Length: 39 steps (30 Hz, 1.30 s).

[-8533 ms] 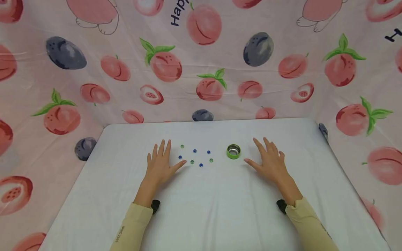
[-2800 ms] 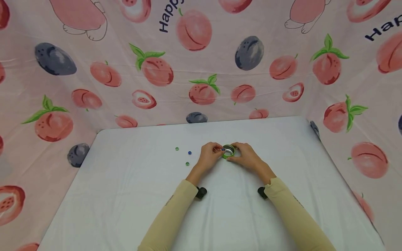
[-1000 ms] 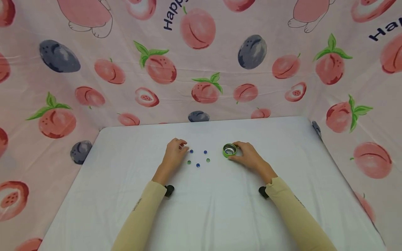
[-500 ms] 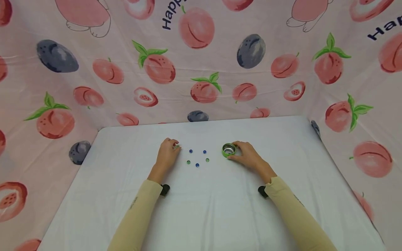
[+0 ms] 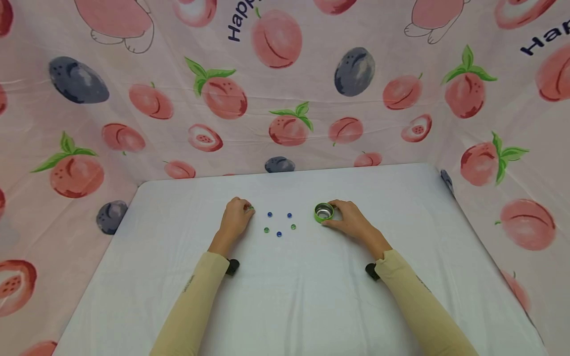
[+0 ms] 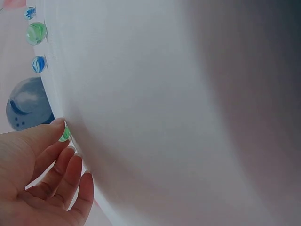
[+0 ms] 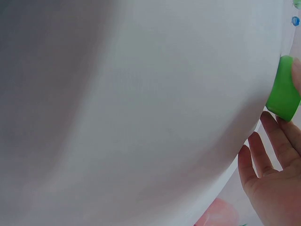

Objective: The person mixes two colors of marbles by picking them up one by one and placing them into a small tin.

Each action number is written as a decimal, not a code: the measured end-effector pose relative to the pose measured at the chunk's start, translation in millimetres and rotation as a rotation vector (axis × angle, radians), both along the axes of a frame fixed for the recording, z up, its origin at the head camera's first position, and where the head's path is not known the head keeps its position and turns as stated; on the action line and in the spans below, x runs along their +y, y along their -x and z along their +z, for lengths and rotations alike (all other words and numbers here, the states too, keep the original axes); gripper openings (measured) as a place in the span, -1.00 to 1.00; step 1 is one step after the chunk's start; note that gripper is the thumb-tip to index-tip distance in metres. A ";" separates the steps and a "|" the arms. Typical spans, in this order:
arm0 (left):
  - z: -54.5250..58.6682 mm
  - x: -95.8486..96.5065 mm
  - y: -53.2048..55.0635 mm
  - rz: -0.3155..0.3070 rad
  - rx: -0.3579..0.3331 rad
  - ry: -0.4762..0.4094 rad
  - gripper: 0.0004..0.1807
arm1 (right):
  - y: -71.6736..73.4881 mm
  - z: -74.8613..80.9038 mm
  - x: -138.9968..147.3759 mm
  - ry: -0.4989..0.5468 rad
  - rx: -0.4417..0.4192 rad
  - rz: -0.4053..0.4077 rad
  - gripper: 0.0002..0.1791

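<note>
My left hand (image 5: 234,217) is at the left of the loose marbles, thumb and fingertips pinching a green marble (image 6: 65,135) low over the white cloth. On the right, my right hand (image 5: 354,220) grips a small round green cup (image 5: 317,217) with a metal inside, thumb in front and fingers behind; its mouth faces up. The right wrist view shows the cup's smooth green side (image 7: 283,92). Between the hands lie a blue marble (image 5: 269,214), another blue marble (image 5: 289,215), a third blue marble (image 5: 279,234), a green marble (image 5: 266,230) and a second green marble (image 5: 293,227).
A white cloth covers the table (image 5: 285,296). Behind it and at both sides hangs a pink curtain (image 5: 311,89) printed with peaches. Dark wrist cameras sit under both sleeves.
From holding a blue marble at the cup, my left hand has moved left and now pinches the far-left green marble. The leftmost blue marble is gone from the cloth. My right hand stays at the cup.
</note>
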<state>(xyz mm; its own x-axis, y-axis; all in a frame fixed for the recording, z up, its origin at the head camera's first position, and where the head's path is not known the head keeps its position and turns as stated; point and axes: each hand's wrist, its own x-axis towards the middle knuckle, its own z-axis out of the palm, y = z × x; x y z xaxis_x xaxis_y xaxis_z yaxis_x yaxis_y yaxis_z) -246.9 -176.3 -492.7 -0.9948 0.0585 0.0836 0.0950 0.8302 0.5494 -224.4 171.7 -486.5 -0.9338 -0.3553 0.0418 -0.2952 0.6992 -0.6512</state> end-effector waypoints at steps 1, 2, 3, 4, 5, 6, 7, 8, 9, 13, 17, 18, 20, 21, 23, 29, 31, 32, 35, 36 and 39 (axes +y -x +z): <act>0.3 0.0 0.3 0.000 -0.001 -0.001 -0.78 | 0.3 -0.3 -0.1 -0.001 0.001 0.000 -0.36; 0.5 -0.1 0.5 0.000 -0.003 0.000 -0.79 | 0.4 -0.3 -0.1 0.000 -0.001 -0.001 -0.36; 0.5 -0.2 0.6 0.000 -0.005 0.002 -0.79 | 0.4 -0.5 -0.1 -0.002 0.000 0.000 -0.36; 0.7 -0.3 0.6 0.000 -0.006 0.002 -0.79 | 0.4 -0.4 -0.3 -0.003 0.001 0.001 -0.35; 0.8 -0.5 0.6 -0.002 -0.005 0.003 -0.79 | 0.6 -0.6 -0.4 -0.004 0.002 0.002 -0.35; 1.0 -0.6 0.4 -0.003 -0.003 0.002 -0.79 | 0.6 -0.7 -0.5 -0.006 0.004 0.004 -0.35; 1.0 -0.7 0.3 -0.003 -0.002 0.001 -0.79 | 0.4 -0.6 -0.5 -0.007 0.005 0.004 -0.35; 1.1 -0.8 0.1 -0.003 -0.002 0.001 -0.79 | 0.1 -0.1 -0.6 -0.008 0.006 0.004 -0.35; 1.2 -0.7 -0.1 -0.003 -0.001 -0.002 -0.79 | -0.2 0.1 -0.6 -0.013 0.006 0.004 -0.34; 1.8 -0.3 -0.7 0.007 0.000 -0.006 -0.79 | -0.7 1.3 -0.6 -0.014 -0.016 -0.004 -0.33; 1.6 0.1 -1.0 0.011 0.005 -0.004 -0.78 | -0.8 1.8 -0.4 -0.010 -0.027 -0.005 -0.32; 1.7 0.3 -1.1 0.010 0.004 -0.005 -0.78 | -0.9 1.8 -0.3 -0.009 -0.024 -0.004 -0.32; 2.0 0.8 -1.3 0.010 0.002 -0.010 -0.77 | -0.7 1.6 -0.2 -0.006 -0.019 -0.001 -0.33; 2.5 1.3 -1.6 0.010 0.000 -0.013 -0.77 | -0.5 1.3 -0.2 -0.005 -0.016 -0.001 -0.33; 3.7 2.4 -2.2 0.009 -0.005 -0.019 -0.77 | -0.3 0.6 0.0 -0.006 -0.009 0.002 -0.34; 8.2 8.3 -4.7 -0.004 -0.006 -0.034 -0.75 | -0.5 -1.0 0.2 -0.005 0.002 0.006 -0.35; 9.9 10.3 -5.3 -0.011 -0.004 -0.033 -0.75 | -0.6 -0.8 0.1 -0.004 0.001 0.005 -0.35; 10.9 11.4 -5.6 -0.014 -0.004 -0.032 -0.75 | -0.7 -0.8 0.3 -0.003 0.000 0.004 -0.35; 14.0 14.6 -6.3 -0.023 -0.005 -0.038 -0.74 | -0.6 -0.7 0.4 -0.004 -0.003 0.001 -0.35; 14.9 15.7 -6.5 -0.025 -0.007 -0.042 -0.74 | -0.7 -0.5 0.4 -0.003 -0.005 0.001 -0.35; 16.5 18.9 -6.7 -0.033 -0.010 -0.054 -0.74 | -1.0 -0.2 0.2 -0.003 -0.007 -0.002 -0.35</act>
<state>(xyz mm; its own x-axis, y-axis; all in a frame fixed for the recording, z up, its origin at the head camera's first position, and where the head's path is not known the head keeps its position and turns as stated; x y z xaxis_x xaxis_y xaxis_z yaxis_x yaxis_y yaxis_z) -240.3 -157.4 -476.2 -0.9932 0.0870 0.0776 0.1161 0.7959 0.5942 -223.4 171.9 -486.7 -0.9348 -0.3536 0.0346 -0.2895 0.7016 -0.6511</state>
